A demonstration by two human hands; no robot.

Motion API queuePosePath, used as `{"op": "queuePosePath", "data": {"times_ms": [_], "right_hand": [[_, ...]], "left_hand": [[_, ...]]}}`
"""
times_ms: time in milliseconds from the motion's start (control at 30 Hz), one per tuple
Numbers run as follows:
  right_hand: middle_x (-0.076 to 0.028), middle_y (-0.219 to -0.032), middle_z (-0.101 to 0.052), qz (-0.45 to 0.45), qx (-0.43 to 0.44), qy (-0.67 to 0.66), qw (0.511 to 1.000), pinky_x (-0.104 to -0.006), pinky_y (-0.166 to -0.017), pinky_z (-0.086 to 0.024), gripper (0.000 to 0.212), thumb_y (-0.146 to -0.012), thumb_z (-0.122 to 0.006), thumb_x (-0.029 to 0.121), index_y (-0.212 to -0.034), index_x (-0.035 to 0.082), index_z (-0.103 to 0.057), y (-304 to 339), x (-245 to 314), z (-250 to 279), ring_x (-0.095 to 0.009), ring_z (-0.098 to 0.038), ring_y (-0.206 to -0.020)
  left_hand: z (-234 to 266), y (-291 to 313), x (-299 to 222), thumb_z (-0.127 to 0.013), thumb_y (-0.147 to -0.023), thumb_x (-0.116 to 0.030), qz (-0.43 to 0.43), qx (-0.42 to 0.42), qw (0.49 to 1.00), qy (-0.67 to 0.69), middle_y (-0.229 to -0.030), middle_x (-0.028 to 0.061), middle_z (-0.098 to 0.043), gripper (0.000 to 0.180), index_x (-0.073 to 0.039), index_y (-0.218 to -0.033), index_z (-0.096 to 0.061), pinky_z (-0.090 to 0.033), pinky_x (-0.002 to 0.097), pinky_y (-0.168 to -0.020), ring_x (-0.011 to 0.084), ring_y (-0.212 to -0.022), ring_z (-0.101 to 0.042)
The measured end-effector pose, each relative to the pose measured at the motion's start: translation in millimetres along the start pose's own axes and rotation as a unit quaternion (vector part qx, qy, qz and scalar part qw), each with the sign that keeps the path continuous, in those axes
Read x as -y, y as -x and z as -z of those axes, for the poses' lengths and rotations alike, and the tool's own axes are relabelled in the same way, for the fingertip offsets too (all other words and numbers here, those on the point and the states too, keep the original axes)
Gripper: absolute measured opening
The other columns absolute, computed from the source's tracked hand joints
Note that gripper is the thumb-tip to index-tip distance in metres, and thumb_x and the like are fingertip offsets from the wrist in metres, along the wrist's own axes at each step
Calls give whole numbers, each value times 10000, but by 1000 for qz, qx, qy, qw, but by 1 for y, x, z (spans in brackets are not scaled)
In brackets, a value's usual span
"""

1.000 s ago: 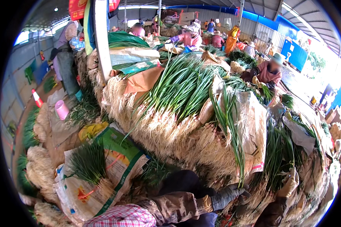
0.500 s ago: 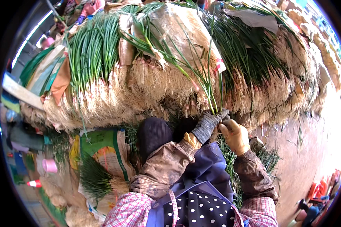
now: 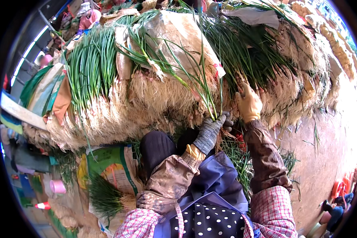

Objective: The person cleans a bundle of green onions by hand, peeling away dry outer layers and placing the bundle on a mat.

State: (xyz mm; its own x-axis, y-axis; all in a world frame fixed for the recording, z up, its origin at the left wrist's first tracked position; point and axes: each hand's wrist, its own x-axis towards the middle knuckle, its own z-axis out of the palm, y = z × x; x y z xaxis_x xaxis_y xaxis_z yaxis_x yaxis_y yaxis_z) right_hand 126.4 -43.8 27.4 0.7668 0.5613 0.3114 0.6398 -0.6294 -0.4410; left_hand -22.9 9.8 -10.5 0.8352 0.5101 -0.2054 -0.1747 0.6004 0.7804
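Holding a few green onions [image 3: 213, 114] low on the stems, had the left hand [image 3: 211, 133] near the dark knees [image 3: 158, 147], right in front of a big heap [image 3: 154, 93]. Wore a grey stripy glove on that hand, fingers curled and closed snugly around the stems. Saw the long, thin leaves pointing up and away from the glove.

Had the right hand [image 3: 250, 105] higher, at the edge of the heap, in a pale yellow glove. Had those fingers bent, with the tips right by the light ends of a thick row of dark green onions [image 3: 242, 47]. Could not tell how far open that grip was, or about anything pinched in it.

Saw stringy roots hanging along the front of the heap. Saw a pale, stained sheet [image 3: 178, 35] spread over the middle, and a tidy row of bright green onions [image 3: 89, 65] to its left. Farther left, saw an orange-brown sheet [image 3: 62, 95].

Saw a small bunch of onions [image 3: 103, 194] lying on a colourful sack [image 3: 117, 156], down to the left. Beyond that, saw a pink bucket [image 3: 58, 186] and a red and white cone [image 3: 43, 205]. Far off at the top left, saw a person in pink [image 3: 92, 18].
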Motion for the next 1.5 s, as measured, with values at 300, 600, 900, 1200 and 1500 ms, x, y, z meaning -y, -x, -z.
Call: {"op": "queuePosePath", "data": {"times_ms": [300, 600, 900, 1200, 1500], "right_hand": [[-86, -663, -617, 84, 31, -57, 994, -331, -539, -470, 155, -778, -620, 255, -786, 100, -621, 60, -11, 19, -206, -593, -575], [-139, -789, -617, -48, 170, -338, 924, -314, -686, -460, 392, -853, -530, 341, -999, -22, -564, 53, -2, 14, -216, -584, -732], [-38, -703, -548, -380, 156, -565, 715, -259, -450, -472, 212, -756, -608, 124, -905, -22, -573, 55, 12, -26, -129, -521, -545], [-9, -611, -519, -409, 25, -637, 653, -228, -371, -369, 106, -814, -553, 119, -817, 14, -568, 43, -9, -53, -86, -425, -436], [-9, -701, -577, -123, 133, -458, 870, -221, -584, -404, 208, -815, -618, 187, -883, -8, -607, 65, 8, -31, -78, -482, -627]], "left_hand": [[-5, -5, 4, -626, -791, -100, -9, -42, 998, -45, -669, 24, -593, 118, -18, -870, -594, -462, 239, -505, 116, -569, -562], [-8, -6, 9, -646, -774, -89, -13, -61, 991, -120, -686, -12, -594, 88, -47, -844, -613, -411, 221, -495, 77, -569, -520], [7, -10, 13, -617, -778, -37, -22, -103, 978, -179, -657, -22, -558, 99, -38, -875, -594, -402, 211, -461, 64, -514, -476], [3, -6, 11, -697, -694, -17, -57, -135, 975, -165, -660, -9, -566, 146, -53, -751, -567, -420, 217, -484, 80, -543, -506], [13, -8, 11, -697, -709, -211, -48, -122, 909, -396, -666, 119, -611, 283, 20, -834, -592, -473, 326, -603, 199, -625, -603]]}}
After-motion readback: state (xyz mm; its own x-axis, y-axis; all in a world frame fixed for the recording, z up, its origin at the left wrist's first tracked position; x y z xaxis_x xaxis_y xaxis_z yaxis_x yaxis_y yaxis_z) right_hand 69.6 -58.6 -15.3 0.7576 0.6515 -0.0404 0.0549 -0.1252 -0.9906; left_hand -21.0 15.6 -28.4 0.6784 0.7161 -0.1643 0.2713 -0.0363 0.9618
